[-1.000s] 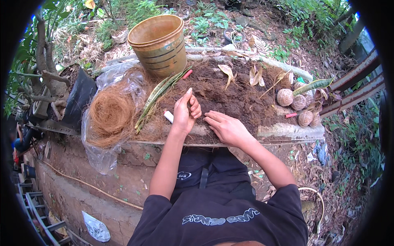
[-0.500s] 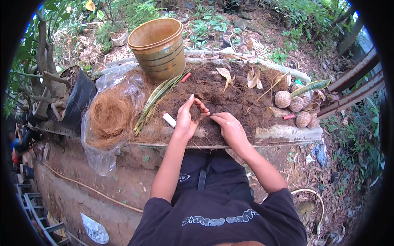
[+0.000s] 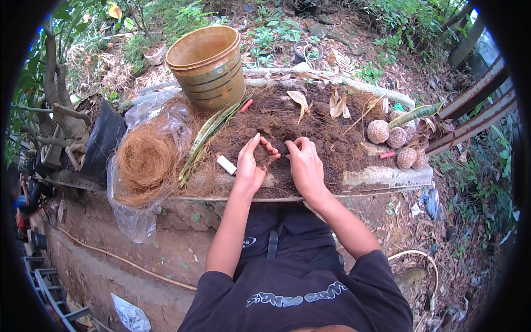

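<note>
My left hand is cupped, palm turned up, its fingers curled around a small clump of brown fibre and soil. Close on its right, my right hand bends its fingers down into the dark soil, and the fingertips are partly hidden. Loose brown fibres run through the soil around both hands. A short white cylinder lies just left of my left hand. Long variegated green leaves lie beyond it, beside a small red cylinder.
A worn brownish bucket stands at the back left. Nearer left, a coil of brown fibre rests on clear plastic. Several string-wrapped balls, a green leaf and another red cylinder sit right. Dry leaves lie on the soil.
My right hand has turned more upright and lifted slightly, its fingers now bent downward into the soil. My left hand stays cupped in nearly the same place. The whole view has shifted slightly.
</note>
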### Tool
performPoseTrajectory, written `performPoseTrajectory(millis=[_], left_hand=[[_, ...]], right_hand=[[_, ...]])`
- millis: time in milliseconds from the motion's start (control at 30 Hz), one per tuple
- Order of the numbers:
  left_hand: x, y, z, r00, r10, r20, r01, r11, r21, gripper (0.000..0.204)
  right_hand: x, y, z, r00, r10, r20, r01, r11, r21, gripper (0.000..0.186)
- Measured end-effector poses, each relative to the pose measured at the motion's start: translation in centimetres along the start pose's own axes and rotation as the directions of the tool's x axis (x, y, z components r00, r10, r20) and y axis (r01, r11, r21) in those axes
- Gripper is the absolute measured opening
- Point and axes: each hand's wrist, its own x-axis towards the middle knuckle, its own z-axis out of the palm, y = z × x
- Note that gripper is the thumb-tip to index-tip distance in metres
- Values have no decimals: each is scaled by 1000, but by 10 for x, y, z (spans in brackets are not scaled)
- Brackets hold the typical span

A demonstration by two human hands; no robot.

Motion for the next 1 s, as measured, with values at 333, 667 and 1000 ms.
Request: performPoseTrajectory(millis=[333, 667, 1000], left_hand=[[0, -4, -2, 997, 73, 11, -73, 997, 11, 20], [-1, -4, 4, 995, 94, 21, -96, 991, 92, 21], [-15, -14, 55, 956, 271, 108, -286, 799, 529, 37]], right_hand=[[1, -4, -5, 977, -204, -61, 212, 956, 203, 28], [-2, 42, -45, 995, 84, 58, -95, 972, 214, 47], [22, 40, -14, 965, 136, 224, -262, 460, 848, 39]])
